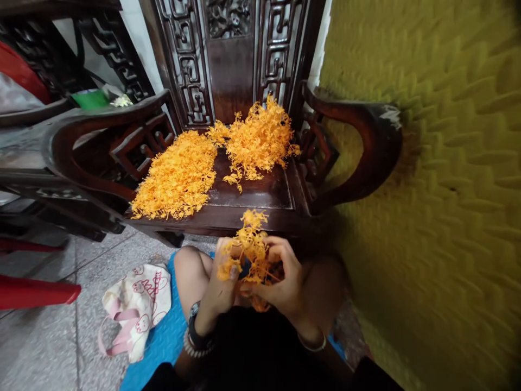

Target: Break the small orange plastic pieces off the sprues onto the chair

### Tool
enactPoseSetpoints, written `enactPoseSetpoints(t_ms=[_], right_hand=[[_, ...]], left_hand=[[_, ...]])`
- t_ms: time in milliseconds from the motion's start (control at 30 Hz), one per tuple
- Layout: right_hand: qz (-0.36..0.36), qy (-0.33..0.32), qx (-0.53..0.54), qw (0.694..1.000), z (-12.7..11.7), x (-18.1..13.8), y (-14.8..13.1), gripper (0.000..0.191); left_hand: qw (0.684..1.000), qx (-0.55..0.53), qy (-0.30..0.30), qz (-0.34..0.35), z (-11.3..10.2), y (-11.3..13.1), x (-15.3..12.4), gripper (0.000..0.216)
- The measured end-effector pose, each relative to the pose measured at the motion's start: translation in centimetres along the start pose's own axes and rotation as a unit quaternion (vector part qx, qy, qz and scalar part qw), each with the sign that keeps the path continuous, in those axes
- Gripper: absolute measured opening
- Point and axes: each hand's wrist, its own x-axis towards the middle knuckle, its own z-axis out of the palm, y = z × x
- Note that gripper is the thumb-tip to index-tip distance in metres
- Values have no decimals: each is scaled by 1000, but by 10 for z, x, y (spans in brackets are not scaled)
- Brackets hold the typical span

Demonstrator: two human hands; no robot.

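A tangled bunch of small orange spidery pieces, like artificial flower parts [253, 244], is held up between both hands above my lap. My left hand [223, 282] is closed on its left side, thumb upward. My right hand [287, 279] pinches the bunch from the right, with thumb and fingers curled round it. Some fingertips are hidden behind the orange strands. Just beyond, on the wooden chair's seat [252, 200], lie a wide flat heap of the same pieces [179, 176] at left and a taller, looser heap [260, 138] at right.
The dark carved chair has curved armrests [362, 157] on both sides. A yellow-green padded wall [439, 217] stands close at right. On the floor at left are a white and pink cloth bag [142, 301], a blue mat [160, 347] and a red plastic leg [36, 291].
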Motion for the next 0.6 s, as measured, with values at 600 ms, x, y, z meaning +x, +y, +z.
enactPoseSetpoints(t_ms=[600], right_hand=[[246, -137, 282, 917, 6, -8, 17, 37]], left_hand=[[991, 11, 130, 31, 2, 10, 2, 20]])
